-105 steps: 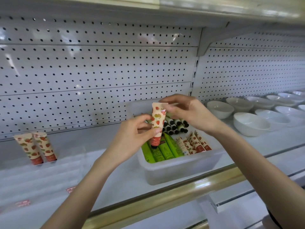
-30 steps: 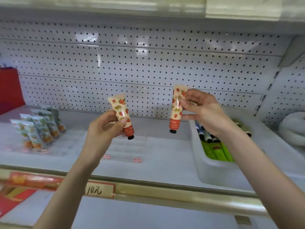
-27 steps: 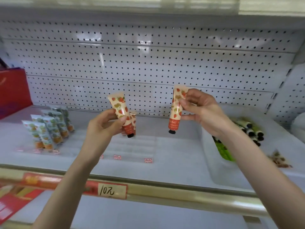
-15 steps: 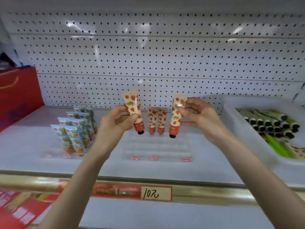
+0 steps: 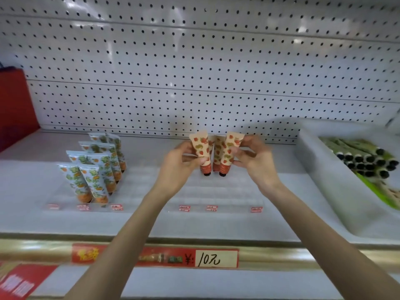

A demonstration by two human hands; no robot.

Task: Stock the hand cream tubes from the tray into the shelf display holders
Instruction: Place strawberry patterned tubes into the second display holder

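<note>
My left hand (image 5: 179, 167) pinches a strawberry-print hand cream tube (image 5: 202, 149), cap down. My right hand (image 5: 253, 161) pinches a second strawberry tube (image 5: 229, 151) the same way. Both tubes hang just above the clear display holder (image 5: 216, 191) in the middle of the shelf, right in front of two strawberry tubes (image 5: 217, 154) standing at its back. The translucent tray (image 5: 320, 180) at the right holds several green and black-capped tubes (image 5: 365, 159).
Several orange-print tubes (image 5: 95, 169) stand in rows in the holder on the left. A red bag (image 5: 15, 109) sits at the far left. White pegboard (image 5: 205, 72) backs the shelf. A price strip (image 5: 216, 258) reading 10 runs along the shelf's front edge.
Both hands have carried their strawberry tubes from the tray leftward and lowered them toward the middle holder; the tubes have come closer together, and the view has swung left.
</note>
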